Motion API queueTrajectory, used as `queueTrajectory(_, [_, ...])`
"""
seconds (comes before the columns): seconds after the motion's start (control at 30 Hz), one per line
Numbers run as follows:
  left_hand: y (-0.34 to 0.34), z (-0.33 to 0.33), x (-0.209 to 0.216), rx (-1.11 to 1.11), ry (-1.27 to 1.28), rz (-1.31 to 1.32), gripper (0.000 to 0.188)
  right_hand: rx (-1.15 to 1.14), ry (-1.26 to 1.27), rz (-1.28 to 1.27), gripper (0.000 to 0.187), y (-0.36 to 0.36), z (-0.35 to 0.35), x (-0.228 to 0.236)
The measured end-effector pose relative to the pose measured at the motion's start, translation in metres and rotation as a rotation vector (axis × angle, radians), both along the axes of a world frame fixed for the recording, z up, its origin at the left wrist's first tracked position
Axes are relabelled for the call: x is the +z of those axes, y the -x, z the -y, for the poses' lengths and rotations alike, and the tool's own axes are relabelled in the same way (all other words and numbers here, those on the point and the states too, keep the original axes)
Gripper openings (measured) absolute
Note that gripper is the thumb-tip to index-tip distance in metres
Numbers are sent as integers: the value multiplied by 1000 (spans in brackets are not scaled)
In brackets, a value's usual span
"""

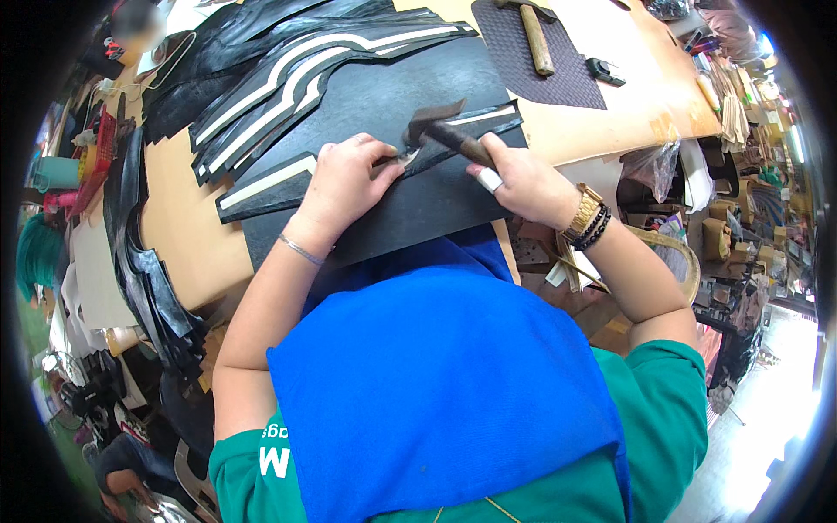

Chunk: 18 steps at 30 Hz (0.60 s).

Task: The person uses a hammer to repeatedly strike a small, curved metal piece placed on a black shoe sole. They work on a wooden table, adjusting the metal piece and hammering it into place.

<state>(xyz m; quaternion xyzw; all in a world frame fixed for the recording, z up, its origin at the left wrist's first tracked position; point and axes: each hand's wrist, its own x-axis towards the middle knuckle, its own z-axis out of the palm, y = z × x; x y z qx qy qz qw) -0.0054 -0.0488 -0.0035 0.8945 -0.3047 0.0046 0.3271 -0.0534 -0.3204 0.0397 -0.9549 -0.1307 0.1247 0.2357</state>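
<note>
On a flat black sheet [445, 209] lies a bent black leather strip with a cream band [266, 187] along it. My left hand [347, 181] is closed in a pinch on the strip's edge near its middle bend. Wrapped round a wooden handle, my right hand [530, 185] holds a hammer [455, 139]; its dark head is over the strip, just beyond my left fingertips. Whether the head touches the leather I cannot tell. Something white is wrapped on my right thumb. The strip's middle is partly hidden by my fingers and the hammer.
Several similar banded strips [305, 65] are piled beyond the sheet, with black leather pieces [179, 87] at the far left. Another hammer [537, 44] rests on a dark textured mat [571, 83]. More black strips [144, 253] hang over the table's left edge. A red basket [96, 166] stands far left.
</note>
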Motion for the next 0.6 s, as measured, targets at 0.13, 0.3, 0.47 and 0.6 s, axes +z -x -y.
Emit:
queueTrajectory(0.13, [-3, -16, -1, -25, -31, -109, 16, 10, 56, -79, 34, -5, -3, 17])
queueTrajectory(0.3, [9, -17, -5, -99, -237, 357, 16, 20, -71, 25, 34, 6, -13, 14])
queueTrajectory(0.47, [-1, -34, 8, -123, -222, 129, 17, 21, -70, 97, 33, 4, -10, 11])
queueTrajectory(0.6, [-4, -37, 8, -79, -149, 46, 17, -35, 78, -94, 33, -1, -17, 23])
